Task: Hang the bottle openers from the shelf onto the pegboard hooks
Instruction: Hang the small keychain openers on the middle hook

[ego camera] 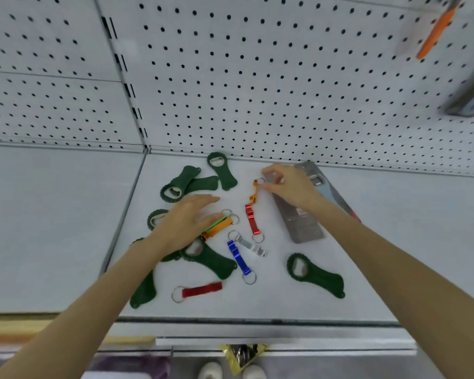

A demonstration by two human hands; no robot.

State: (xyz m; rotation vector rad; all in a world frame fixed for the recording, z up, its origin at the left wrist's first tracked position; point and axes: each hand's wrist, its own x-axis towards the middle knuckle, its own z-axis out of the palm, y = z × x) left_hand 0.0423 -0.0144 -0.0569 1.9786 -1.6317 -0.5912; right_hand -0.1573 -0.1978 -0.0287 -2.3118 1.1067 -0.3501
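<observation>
Several bottle openers lie scattered on the white shelf (367,242): dark green paddle-shaped ones (316,274) and slim keyring ones in red (201,290), blue (239,257), silver (251,247) and orange. My right hand (290,186) pinches the keyring of a small orange opener (254,193), which dangles below my fingers near the back of the shelf. My left hand (186,222) hovers flat, fingers straight, over an orange and green pair of openers (216,225), partly hiding them and a green paddle. White pegboard (257,77) rises behind the shelf; no hooks show in its middle.
A grey carded package (301,217) lies under my right wrist. An orange-handled item (435,31) and dark packages (471,97) hang at the pegboard's upper right. A yellow packet (241,354) hangs below the shelf's front edge.
</observation>
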